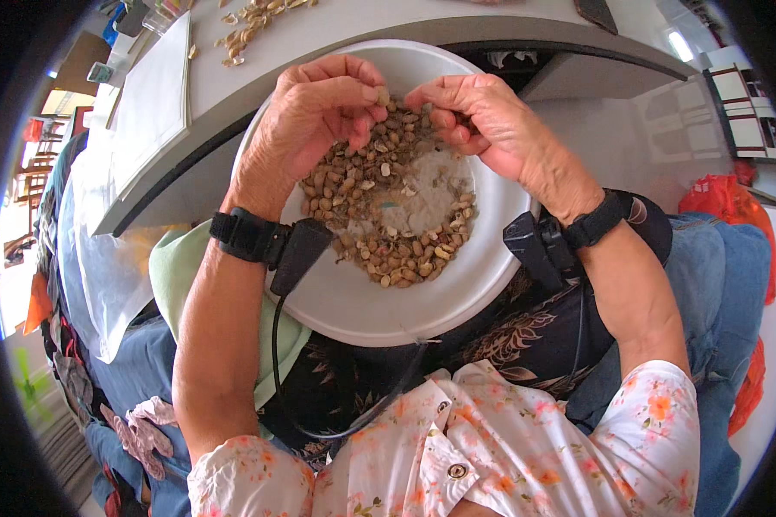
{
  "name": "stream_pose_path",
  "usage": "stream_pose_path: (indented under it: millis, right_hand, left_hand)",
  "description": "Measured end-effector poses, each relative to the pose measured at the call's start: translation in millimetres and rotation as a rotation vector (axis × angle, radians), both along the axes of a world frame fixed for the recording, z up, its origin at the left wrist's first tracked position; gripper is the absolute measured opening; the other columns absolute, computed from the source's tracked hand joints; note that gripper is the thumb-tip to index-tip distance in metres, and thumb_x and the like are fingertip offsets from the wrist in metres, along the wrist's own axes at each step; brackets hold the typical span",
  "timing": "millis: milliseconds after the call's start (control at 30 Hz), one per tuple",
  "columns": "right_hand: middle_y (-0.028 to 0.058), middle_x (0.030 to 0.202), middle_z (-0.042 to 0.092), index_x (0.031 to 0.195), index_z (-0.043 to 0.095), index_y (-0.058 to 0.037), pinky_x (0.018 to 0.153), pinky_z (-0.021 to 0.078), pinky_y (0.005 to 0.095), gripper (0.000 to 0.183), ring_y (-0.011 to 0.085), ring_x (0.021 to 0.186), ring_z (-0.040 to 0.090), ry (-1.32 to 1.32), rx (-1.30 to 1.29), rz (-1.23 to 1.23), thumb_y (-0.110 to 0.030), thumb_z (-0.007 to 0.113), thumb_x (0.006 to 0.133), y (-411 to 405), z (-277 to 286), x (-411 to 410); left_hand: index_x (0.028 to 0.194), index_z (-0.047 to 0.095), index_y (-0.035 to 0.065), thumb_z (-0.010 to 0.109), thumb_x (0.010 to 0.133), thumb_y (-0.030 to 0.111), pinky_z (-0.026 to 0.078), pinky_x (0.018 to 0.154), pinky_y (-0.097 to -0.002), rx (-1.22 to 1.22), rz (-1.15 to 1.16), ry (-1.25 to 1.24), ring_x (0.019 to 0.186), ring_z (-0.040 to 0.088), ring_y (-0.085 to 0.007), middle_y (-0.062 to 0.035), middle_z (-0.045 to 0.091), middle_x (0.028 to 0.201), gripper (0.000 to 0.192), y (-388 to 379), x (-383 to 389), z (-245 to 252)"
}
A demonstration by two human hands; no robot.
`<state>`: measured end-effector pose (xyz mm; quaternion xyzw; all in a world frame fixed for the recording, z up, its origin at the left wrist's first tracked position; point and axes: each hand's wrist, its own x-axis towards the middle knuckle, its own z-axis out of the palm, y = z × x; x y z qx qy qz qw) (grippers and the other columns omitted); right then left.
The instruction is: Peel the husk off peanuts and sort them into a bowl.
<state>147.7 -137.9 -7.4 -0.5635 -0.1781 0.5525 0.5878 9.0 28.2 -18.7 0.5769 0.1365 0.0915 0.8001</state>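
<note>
A white basin (pixel 491 239) rests on my lap and holds a heap of unshelled peanuts (pixel 394 258) with bits of broken shell among them. Pale matter that looks like wet sediment or a sheet (pixel 433 187) shows in the middle of the heap. Above the basin's far side, my left hand (pixel 326 103) pinches a small peanut piece (pixel 383 96) between thumb and forefinger. My right hand (pixel 475 119) is close beside it, thumb and forefinger nearly together and the other fingers curled. Whether it holds anything is hidden.
Beyond the basin runs a grey table edge (pixel 427 29), with a pile of peanuts or shells (pixel 252 29) on top. A white board (pixel 152 110) lies at the left. Cables hang from both wrist devices. A red plastic bag (pixel 718 200) is at the right.
</note>
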Motion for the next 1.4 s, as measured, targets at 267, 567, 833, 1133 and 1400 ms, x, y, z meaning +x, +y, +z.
stream_pose_path:
  millis: [267, 567, 833, 1133, 1400]
  right_hand:
    - [-0.0052, 0.06, 0.052, 0.089, 0.064, -0.0055, 0.039, 0.0273, 0.0145, 0.014, 0.0012, 0.046, 0.041, 0.042, 0.086, 0.05, -0.019, 0.061, 0.089, 2.1, 0.1, -2.9]
    - [-0.0042, 0.06, 0.053, 0.088, 0.061, -0.0056, 0.039, 0.028, 0.0143, 0.011, 0.0012, 0.045, 0.042, 0.004, 0.117, 0.041, -0.017, 0.062, 0.088, 1.5, -0.8, -1.3]
    - [-0.0042, 0.062, 0.055, 0.089, 0.061, -0.0049, 0.039, 0.0312, 0.0123, 0.01, -0.0003, 0.047, 0.046, -0.051, 0.113, -0.023, -0.014, 0.062, 0.087, 3.3, 7.5, -6.2]
    - [-0.0054, 0.062, 0.055, 0.088, 0.061, -0.0052, 0.04, 0.0302, 0.0121, 0.01, -0.0013, 0.047, 0.044, -0.178, 0.09, -0.006, -0.016, 0.062, 0.087, 2.0, 12.5, -9.3]
    - [-0.0064, 0.06, 0.053, 0.088, 0.062, -0.0058, 0.039, 0.0291, 0.0126, 0.011, -0.0016, 0.046, 0.042, -0.237, 0.086, -0.001, -0.017, 0.061, 0.088, 1.5, 15.0, -10.7]
  left_hand:
    - [0.088, 0.061, 0.0003, 0.058, 0.084, 0.007, 0.048, 0.047, -0.0217, -0.204, -0.111, -0.116, 0.051, 0.056, -0.0099, -0.0095, 0.063, 0.072, 0.008, -11.5, 1.1, 1.3]
    - [0.089, 0.059, -0.0011, 0.064, 0.084, 0.01, 0.047, 0.046, -0.0217, -0.015, -0.086, -0.074, 0.052, 0.057, -0.01, -0.0099, 0.063, 0.072, 0.013, -19.2, 1.0, 2.8]
    - [0.099, 0.056, -0.0048, 0.059, 0.086, 0.005, 0.054, 0.058, -0.0242, -0.05, -0.026, -0.128, 0.064, 0.062, -0.0143, -0.0125, 0.064, 0.082, 0.016, -21.2, 5.1, -5.8]
    - [0.1, 0.057, -0.0039, 0.056, 0.088, 0.006, 0.054, 0.064, -0.024, -0.114, -0.068, -0.125, 0.07, 0.063, -0.0133, -0.0112, 0.064, 0.085, 0.015, -18.1, 4.0, -7.4]
    - [0.103, 0.057, -0.0005, 0.056, 0.091, 0.012, 0.051, 0.062, -0.0211, -0.09, -0.033, -0.104, 0.068, 0.059, -0.0097, -0.008, 0.064, 0.085, 0.017, -20.7, 3.9, -6.9]
